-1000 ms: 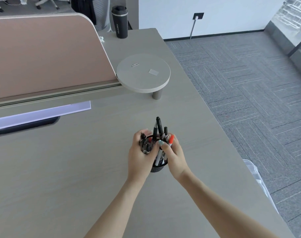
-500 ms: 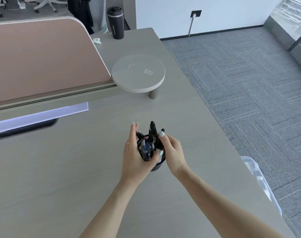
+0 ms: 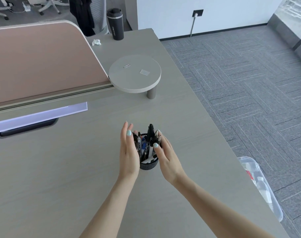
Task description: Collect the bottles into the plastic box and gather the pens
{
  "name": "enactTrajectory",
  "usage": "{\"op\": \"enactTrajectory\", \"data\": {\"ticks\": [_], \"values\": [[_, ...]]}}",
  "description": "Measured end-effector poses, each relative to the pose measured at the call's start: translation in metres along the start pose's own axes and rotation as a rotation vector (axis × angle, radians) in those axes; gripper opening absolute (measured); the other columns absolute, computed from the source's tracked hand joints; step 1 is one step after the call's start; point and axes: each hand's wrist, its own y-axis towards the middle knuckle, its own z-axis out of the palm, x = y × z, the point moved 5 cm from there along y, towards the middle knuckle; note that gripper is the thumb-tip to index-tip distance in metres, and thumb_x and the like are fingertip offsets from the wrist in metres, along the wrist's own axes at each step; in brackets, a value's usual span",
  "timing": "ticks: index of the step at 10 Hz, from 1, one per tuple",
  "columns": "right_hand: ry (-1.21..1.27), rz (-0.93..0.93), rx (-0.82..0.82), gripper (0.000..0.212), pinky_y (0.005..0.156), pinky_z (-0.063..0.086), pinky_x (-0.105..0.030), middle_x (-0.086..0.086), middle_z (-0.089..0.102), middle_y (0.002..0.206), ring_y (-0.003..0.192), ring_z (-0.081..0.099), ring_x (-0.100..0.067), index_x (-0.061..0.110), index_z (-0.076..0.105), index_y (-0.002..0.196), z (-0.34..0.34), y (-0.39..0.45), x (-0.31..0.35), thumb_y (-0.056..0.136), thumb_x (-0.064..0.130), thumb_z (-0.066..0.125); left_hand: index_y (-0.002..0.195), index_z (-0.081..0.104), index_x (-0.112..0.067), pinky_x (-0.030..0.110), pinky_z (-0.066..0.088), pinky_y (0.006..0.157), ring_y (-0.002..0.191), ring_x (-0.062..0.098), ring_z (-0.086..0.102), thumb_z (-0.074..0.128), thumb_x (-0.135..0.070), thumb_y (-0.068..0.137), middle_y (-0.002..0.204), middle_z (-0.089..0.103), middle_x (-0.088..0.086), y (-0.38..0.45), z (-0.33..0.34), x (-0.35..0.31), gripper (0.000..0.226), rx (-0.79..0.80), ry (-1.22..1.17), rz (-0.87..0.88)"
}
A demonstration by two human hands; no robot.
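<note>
A black mesh pen cup stands on the grey desk, filled with several pens and markers. My left hand is at the cup's left side with its fingers straight. My right hand is at the cup's right side, fingers extended and touching the pens. A clear plastic box sits on the floor beyond the desk's right edge, with bottles inside it, partly hidden by the desk.
A round raised shelf with a paper clip stands behind the cup. A pink divider panel runs along the left. A black tumbler and a crumpled tissue sit at the desk's far end. Grey carpet lies to the right.
Both hands have let go of the pens and spread out to the cup's sides. The pens now stand in the cup on their own.
</note>
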Motion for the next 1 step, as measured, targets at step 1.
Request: {"op": "enactTrajectory", "data": {"ticks": [1], "values": [[0.112, 0.057, 0.001, 0.056, 0.114, 0.023, -0.028, 0.018, 0.022, 0.153, 0.132, 0.028, 0.009, 0.032, 0.024, 0.147, -0.0106, -0.0104, 0.0028, 0.095, 0.052, 0.035, 0.143, 0.029, -0.027, 0.019, 0.025, 0.104, 0.129, -0.002, 0.033, 0.023, -0.038, 0.1, 0.147, 0.038, -0.01, -0.004, -0.005, -0.0048, 0.044, -0.044, 0.083, -0.005]]}}
